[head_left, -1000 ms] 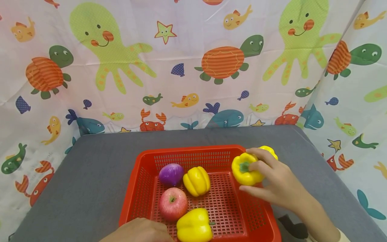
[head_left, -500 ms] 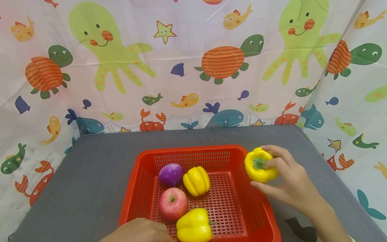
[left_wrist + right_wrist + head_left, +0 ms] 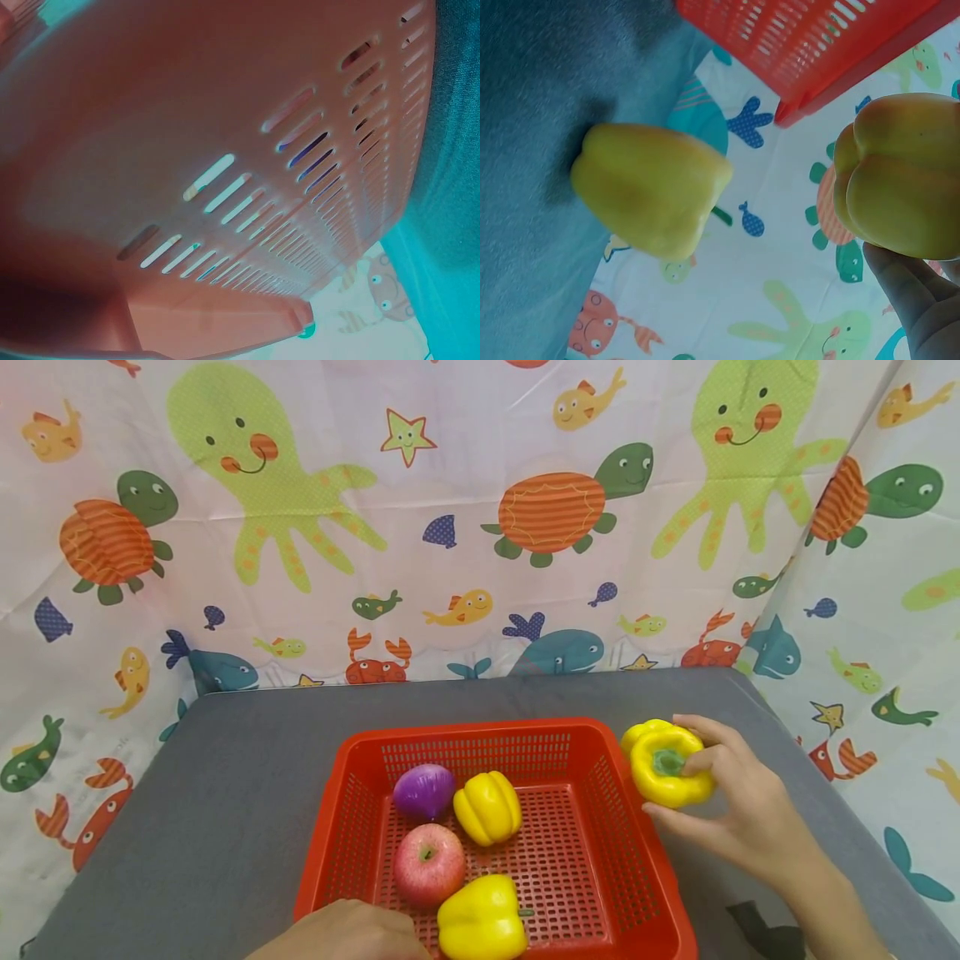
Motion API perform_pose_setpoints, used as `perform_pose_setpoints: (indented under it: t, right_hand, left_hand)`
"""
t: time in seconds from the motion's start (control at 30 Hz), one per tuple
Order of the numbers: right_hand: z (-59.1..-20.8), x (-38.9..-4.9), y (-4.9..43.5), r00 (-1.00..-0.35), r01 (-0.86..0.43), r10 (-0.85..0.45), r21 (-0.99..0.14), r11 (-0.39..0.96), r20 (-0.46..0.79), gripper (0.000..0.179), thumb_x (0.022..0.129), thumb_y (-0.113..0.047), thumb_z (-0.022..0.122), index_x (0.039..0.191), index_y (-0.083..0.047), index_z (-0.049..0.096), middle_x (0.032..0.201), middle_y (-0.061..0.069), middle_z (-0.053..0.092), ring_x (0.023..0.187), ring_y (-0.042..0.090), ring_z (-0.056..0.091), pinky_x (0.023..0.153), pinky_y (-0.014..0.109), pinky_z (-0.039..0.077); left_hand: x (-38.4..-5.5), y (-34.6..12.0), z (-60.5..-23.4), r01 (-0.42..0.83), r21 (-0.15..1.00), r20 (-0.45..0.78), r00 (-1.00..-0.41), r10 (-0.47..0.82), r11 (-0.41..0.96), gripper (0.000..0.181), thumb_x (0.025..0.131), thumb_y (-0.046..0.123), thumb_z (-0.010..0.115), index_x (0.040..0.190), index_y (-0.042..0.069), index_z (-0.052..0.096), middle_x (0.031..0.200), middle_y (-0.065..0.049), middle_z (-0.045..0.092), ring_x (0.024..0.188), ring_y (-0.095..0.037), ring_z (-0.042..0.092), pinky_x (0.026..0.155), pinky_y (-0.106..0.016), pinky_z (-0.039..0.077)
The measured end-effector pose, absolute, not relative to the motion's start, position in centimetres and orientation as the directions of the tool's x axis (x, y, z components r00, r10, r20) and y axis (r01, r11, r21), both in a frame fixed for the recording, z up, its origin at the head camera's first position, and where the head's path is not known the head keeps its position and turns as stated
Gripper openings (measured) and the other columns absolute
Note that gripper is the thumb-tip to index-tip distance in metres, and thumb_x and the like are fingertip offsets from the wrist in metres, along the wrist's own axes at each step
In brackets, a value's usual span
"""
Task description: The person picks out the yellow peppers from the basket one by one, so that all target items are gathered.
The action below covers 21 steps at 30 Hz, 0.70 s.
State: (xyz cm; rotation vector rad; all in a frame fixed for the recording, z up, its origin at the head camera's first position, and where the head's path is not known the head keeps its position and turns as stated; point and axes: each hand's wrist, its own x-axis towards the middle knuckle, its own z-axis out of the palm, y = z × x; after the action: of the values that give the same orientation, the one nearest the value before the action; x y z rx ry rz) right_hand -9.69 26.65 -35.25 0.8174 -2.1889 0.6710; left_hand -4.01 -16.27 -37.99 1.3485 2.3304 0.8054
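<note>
My right hand (image 3: pixel 750 810) pinches a yellow bell pepper (image 3: pixel 670 777) by its stem end, just outside the basket's right rim. Partly hidden behind it is another yellow bell pepper (image 3: pixel 637 737); the right wrist view shows this second pepper (image 3: pixel 651 191) lying on the grey cloth, apart from the held pepper (image 3: pixel 907 180). My left hand (image 3: pixel 348 933) grips the near left rim of the red plastic basket (image 3: pixel 465 732), its fingertips hidden. Inside the basket lie a purple onion (image 3: pixel 424 793), a red apple (image 3: pixel 430 865), a yellow pepper (image 3: pixel 488 808) and another yellow pepper (image 3: pixel 482 920) nearer me.
The basket's slotted side wall (image 3: pixel 247 180) fills the left wrist view. Grey cloth (image 3: pixel 187 827) covers the table around the basket. A curtain (image 3: pixel 465 527) printed with sea animals hangs behind and at both sides. A dark object (image 3: pixel 765 931) lies beside the right forearm.
My right hand has carried the yellow bell pepper rightward, from over the basket's right rim to outside it. The left hand and the things in the basket have stayed put.
</note>
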Motion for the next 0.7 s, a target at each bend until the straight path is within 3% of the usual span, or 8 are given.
perform_pose_setpoints:
  t: [0.2, 0.33, 0.43, 0.7]
  right_hand:
    - [-35.2, -9.5, 27.7, -0.612, -0.661, -0.299, -0.266, 0.701, 0.732, 0.071, 0.084, -0.064, 0.067, 0.098, 0.005, 0.053, 0.132, 0.017, 0.058, 0.113, 0.015, 0.055, 0.090, 0.007, 0.040]
    - [-35.0, -9.1, 28.2, -0.710, -0.575, -0.236, -0.354, 0.738, 0.663, 0.086, 0.064, -0.035, 0.095, 0.121, 0.009, 0.048, 0.135, 0.015, 0.053, 0.118, 0.009, 0.049, 0.093, 0.005, 0.036]
    - [-35.1, -8.8, 28.4, -0.765, -0.510, -0.199, -0.387, 0.768, 0.613, 0.098, 0.050, -0.007, 0.098, 0.133, 0.004, 0.046, 0.135, 0.013, 0.050, 0.115, 0.010, 0.046, 0.092, 0.003, 0.033]
    - [-35.7, -8.6, 28.8, -0.829, -0.429, -0.175, -0.404, 0.808, 0.532, 0.086, 0.059, -0.014, 0.097, 0.134, -0.010, 0.054, 0.134, 0.010, 0.047, 0.103, 0.020, 0.049, 0.081, 0.001, 0.034]
  left_hand:
    - [-4.0, -16.3, -37.9, 0.671, 0.628, -0.013, -0.498, 0.867, 0.394, 0.018, 0.096, 0.057, 0.056, 0.098, 0.043, 0.067, 0.084, 0.036, 0.052, 0.074, 0.016, 0.050, 0.064, -0.007, 0.043]
    - [-4.1, -16.3, -37.9, 0.676, 0.623, -0.007, -0.497, 0.868, 0.392, 0.017, 0.096, 0.057, 0.056, 0.098, 0.043, 0.067, 0.084, 0.036, 0.052, 0.074, 0.016, 0.050, 0.064, -0.006, 0.043]
    - [-4.1, -16.3, -37.9, 0.685, 0.617, 0.000, -0.492, 0.871, 0.387, 0.018, 0.097, 0.056, 0.056, 0.097, 0.042, 0.067, 0.084, 0.035, 0.052, 0.074, 0.016, 0.049, 0.064, -0.006, 0.042]
    - [-4.0, -16.3, -37.9, 0.683, 0.618, -0.004, -0.493, 0.870, 0.390, 0.019, 0.097, 0.057, 0.056, 0.097, 0.042, 0.067, 0.084, 0.035, 0.052, 0.074, 0.016, 0.050, 0.065, -0.006, 0.042]
